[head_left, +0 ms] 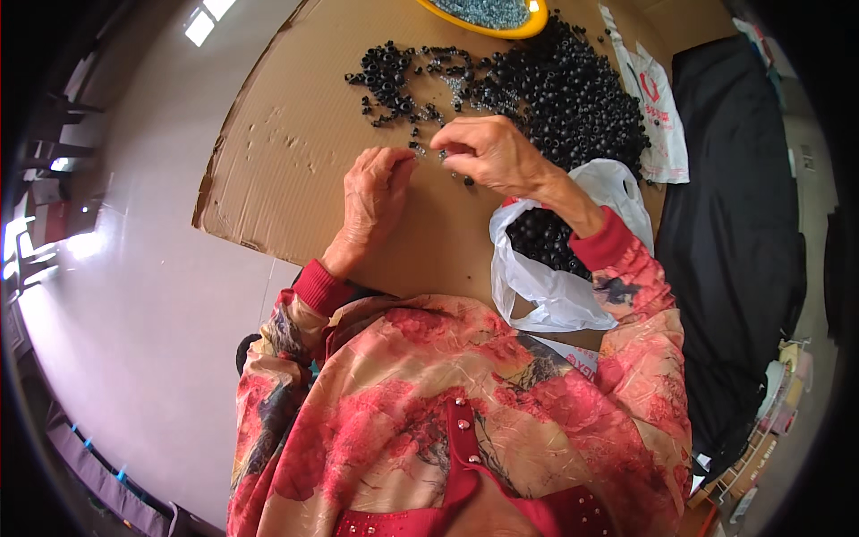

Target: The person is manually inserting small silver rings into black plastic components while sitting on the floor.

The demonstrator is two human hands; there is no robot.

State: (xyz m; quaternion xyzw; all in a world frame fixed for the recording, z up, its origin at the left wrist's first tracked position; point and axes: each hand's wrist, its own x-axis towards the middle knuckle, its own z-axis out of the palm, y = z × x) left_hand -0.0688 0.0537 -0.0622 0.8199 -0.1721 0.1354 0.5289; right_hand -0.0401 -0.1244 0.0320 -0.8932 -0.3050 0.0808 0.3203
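Note:
My left hand [376, 186] is closed in a pinch just above the cardboard, its thumb and forefinger together. What it pinches, if anything, is too small to make out. Facing it, my right hand [497, 154] has curled fingers, with a tiny dark bead [442, 154] showing between thumb and forefinger tips. A narrow gap separates the two hands' fingertips. Just beyond them lie scattered black beads [385, 76], with small clear ones [455, 87] among them. A large pile of black beads [582, 98] spreads to the far right.
A brown cardboard sheet [277, 170] covers the work surface. At the far edge sits a yellow bowl [535, 20] of pale blue beads. Under my right forearm, an open white plastic bag [528, 291] holds black beads. Another white bag [664, 134] lies beside black cloth [734, 224].

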